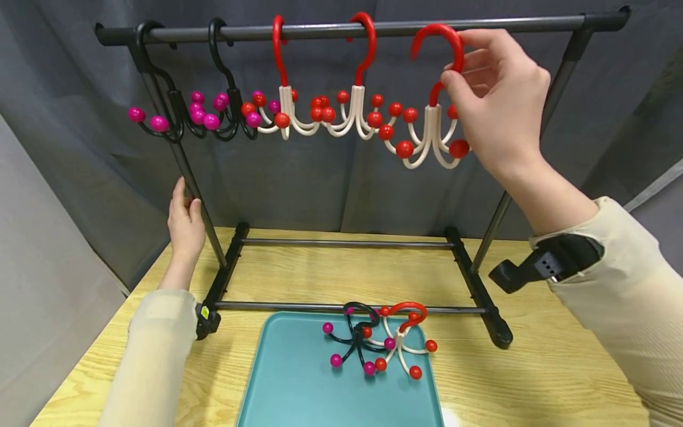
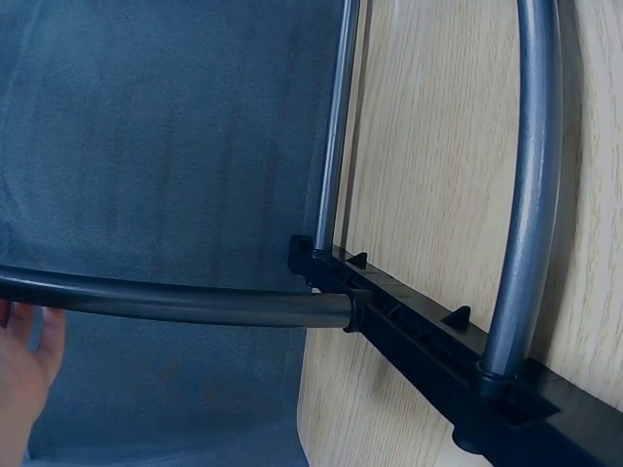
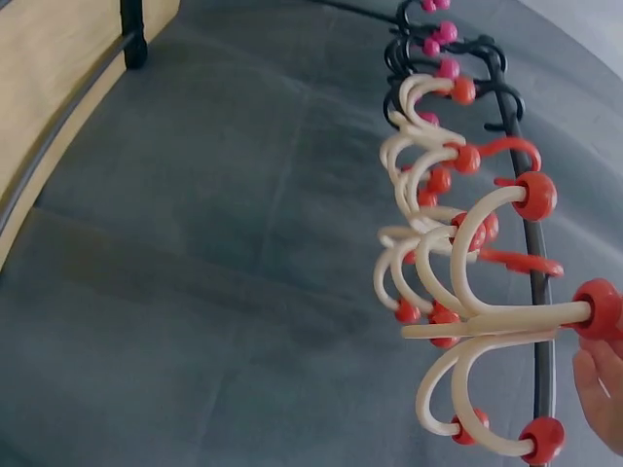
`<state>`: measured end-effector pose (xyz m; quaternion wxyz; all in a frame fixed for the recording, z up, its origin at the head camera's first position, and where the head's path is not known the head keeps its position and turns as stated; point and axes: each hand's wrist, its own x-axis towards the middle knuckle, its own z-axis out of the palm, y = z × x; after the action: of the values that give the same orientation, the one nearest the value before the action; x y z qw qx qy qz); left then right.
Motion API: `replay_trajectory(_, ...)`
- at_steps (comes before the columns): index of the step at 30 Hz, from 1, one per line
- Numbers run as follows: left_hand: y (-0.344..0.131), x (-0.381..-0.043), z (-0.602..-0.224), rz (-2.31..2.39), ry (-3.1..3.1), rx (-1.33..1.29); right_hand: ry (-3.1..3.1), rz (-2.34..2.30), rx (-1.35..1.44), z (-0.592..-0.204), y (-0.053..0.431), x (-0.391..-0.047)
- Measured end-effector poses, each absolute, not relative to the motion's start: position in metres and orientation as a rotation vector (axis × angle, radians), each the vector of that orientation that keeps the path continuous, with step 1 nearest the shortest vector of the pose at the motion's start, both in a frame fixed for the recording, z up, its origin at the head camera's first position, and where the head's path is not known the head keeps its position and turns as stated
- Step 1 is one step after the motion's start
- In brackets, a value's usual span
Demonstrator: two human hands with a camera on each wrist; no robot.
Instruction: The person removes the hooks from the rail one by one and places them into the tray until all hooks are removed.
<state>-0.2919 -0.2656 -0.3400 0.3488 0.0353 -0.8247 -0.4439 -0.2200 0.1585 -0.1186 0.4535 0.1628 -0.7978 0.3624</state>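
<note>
My right hand (image 1: 504, 98) pinches the red hook of a white multi-arm hanger (image 1: 432, 133) with red ball tips, near the right part of the dark top rail (image 1: 320, 31). The hook's curve overlaps the rail in the head view; whether it touches is unclear. In the right wrist view this white hanger (image 3: 506, 319) is closest, with only the fingertips showing at the edge. My left hand (image 1: 187, 228) lies against the rack's left post (image 1: 197, 190), its fingers fairly straight. The left wrist view has these fingers (image 2: 51, 336) beside the post, partly hidden.
Two black hangers (image 1: 232, 112) with magenta balls and two white hangers (image 1: 357, 112) with red hooks hang left and centre on the rail. Below, a teal tray (image 1: 299, 379) bears another black hanger (image 1: 356, 338) and white hanger (image 1: 400, 341). Black feet (image 1: 480, 296) support the rack.
</note>
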Motion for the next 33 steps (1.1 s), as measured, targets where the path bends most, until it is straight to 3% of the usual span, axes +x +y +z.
replay_trajectory(33, -0.265, -0.295, -0.34, -1.14, -2.129, 0.088, -2.104, 1.047, 0.74, -0.203, 0.118, -0.206)
